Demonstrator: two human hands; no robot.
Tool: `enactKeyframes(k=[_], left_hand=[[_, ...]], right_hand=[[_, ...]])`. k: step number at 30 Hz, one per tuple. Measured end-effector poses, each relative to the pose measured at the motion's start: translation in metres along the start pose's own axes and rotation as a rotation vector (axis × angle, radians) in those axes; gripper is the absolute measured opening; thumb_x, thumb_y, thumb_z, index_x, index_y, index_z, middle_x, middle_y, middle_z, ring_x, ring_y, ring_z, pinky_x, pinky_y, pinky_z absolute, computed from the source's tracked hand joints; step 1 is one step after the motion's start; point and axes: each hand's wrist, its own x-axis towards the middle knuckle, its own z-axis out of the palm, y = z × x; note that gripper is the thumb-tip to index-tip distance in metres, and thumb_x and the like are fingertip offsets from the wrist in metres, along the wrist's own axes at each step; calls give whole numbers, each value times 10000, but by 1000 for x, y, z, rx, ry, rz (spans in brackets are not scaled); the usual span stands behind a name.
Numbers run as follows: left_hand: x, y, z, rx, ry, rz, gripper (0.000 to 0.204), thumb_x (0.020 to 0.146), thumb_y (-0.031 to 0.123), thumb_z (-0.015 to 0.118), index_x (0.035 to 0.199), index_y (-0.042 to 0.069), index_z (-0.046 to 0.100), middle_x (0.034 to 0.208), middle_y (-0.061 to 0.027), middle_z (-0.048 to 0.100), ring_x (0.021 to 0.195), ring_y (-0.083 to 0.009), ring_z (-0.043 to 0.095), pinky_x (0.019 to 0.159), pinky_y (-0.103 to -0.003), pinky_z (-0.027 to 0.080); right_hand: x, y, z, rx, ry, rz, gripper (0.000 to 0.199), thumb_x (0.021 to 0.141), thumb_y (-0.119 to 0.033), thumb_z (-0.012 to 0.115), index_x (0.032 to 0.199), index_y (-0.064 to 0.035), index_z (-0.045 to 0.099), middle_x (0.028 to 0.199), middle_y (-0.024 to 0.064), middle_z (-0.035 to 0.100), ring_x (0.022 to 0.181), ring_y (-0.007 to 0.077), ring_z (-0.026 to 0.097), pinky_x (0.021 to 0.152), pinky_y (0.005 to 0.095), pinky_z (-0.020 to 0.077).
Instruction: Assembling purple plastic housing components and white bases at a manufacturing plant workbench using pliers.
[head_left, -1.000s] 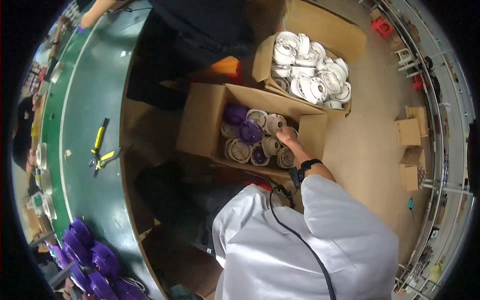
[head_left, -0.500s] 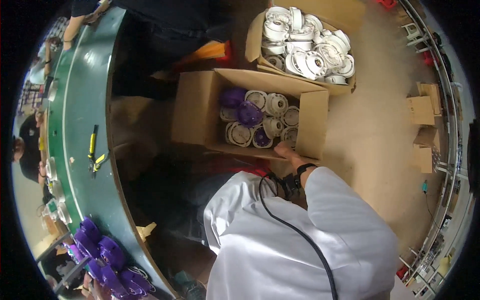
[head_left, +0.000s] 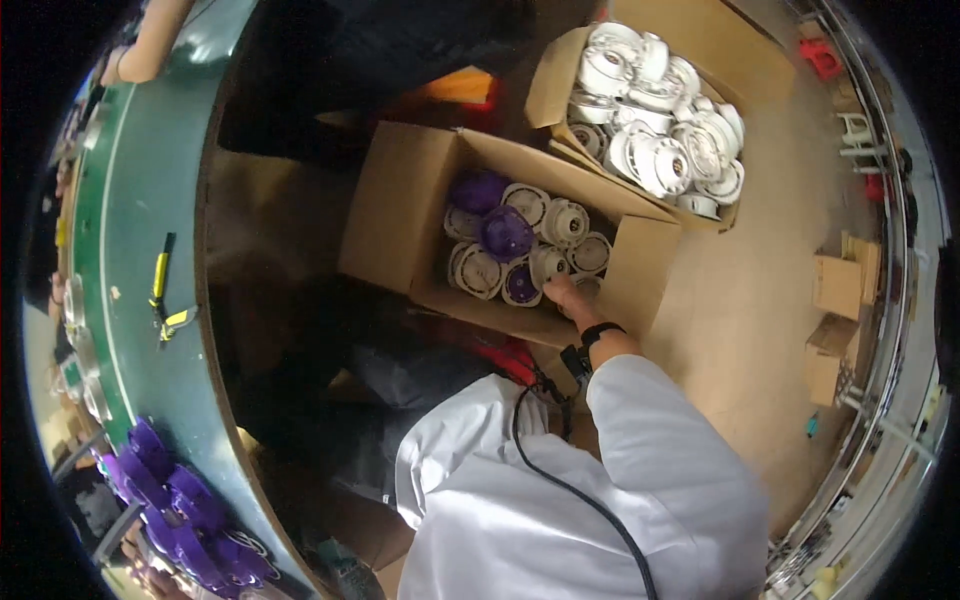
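Observation:
My right hand (head_left: 566, 291) reaches over the near wall of an open cardboard box (head_left: 393, 205). Its fingers are curled in at the near edge of a white round plastic housing (head_left: 547, 262), apparently gripping it; the fingertips are partly hidden. Around that housing lie several more white round housings, such as one with a dark centre (head_left: 565, 222). A purple round housing (head_left: 506, 233) rests on top of the others, and a second purple piece (head_left: 478, 190) sits in the far left corner. My left hand does not show.
A second carton (head_left: 555, 75) behind is heaped with white housings (head_left: 660, 165). At left runs a green workbench (head_left: 165, 190) bearing yellow-and-black cutters (head_left: 162, 295) and a purple pile of parts (head_left: 180, 510). A co-worker's arm (head_left: 150, 45) rests at the bench's far end.
My right hand has moved from the box's near edge farther in, onto a white housing. The whole view has shifted and turned slightly, with the bench moving left.

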Motion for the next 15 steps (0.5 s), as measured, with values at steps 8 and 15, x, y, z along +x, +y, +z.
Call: enactKeyframes(k=[8,15], left_hand=[[-21,11,14,194,25,-152,411,992,372,425,900,35,642,844,-64,624,714,-163,599,669,-362,498],[-44,23,113,-145,-168,-506,265,974,149,477,937,-61,634,750,-102,662,637,-153,617,598,-250,496]], right_hand=[[158,50,-110,816,-981,-49,331,841,-276,618,1052,-34,539,876,115,547,723,216,511,561,412,401],[155,60,-195,2063,-1606,-252,365,822,-292,667,1103,-70,600,971,103,631,802,225,589,611,405,456]])
